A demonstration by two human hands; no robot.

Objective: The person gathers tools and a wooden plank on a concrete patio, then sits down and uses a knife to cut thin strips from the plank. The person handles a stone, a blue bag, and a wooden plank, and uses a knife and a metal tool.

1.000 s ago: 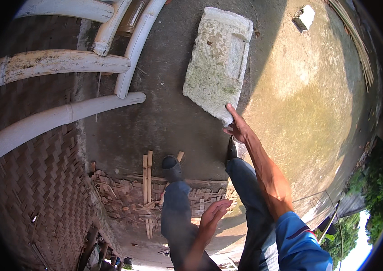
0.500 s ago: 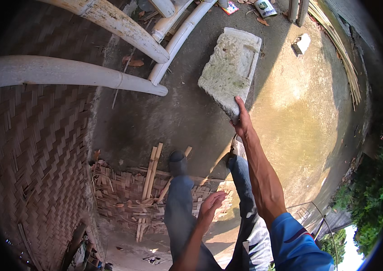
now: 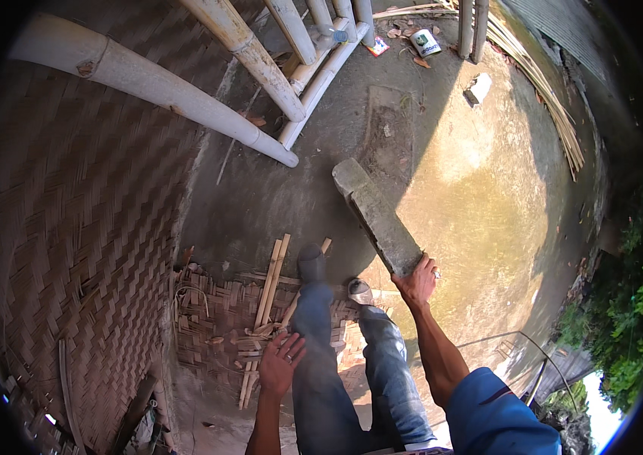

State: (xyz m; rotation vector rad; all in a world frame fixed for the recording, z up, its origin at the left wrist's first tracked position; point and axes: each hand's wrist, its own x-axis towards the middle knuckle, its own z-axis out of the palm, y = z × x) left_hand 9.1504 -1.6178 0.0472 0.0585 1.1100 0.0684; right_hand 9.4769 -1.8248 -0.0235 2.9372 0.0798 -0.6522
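Note:
A grey concrete slab is tipped up on edge, its narrow side facing up. My right hand grips its near end, the fingers wrapped round the corner. Whether the slab's lower edge touches the floor, I cannot tell. My left hand holds nothing; its fingers are spread beside my left knee, with a ring on one of them. Past the slab's far end, a dark patch with a rectangular outline marks the concrete floor.
A white bamboo frame stands at the upper left by a woven bamboo wall. Bamboo strips lie by my feet on torn matting. Farther off are a can, a broken chunk and long thin canes.
The slab has come off its flat position, tipped onto its edge and moved nearer to me with my right hand. My left hand has shifted left, its fingers now spread.

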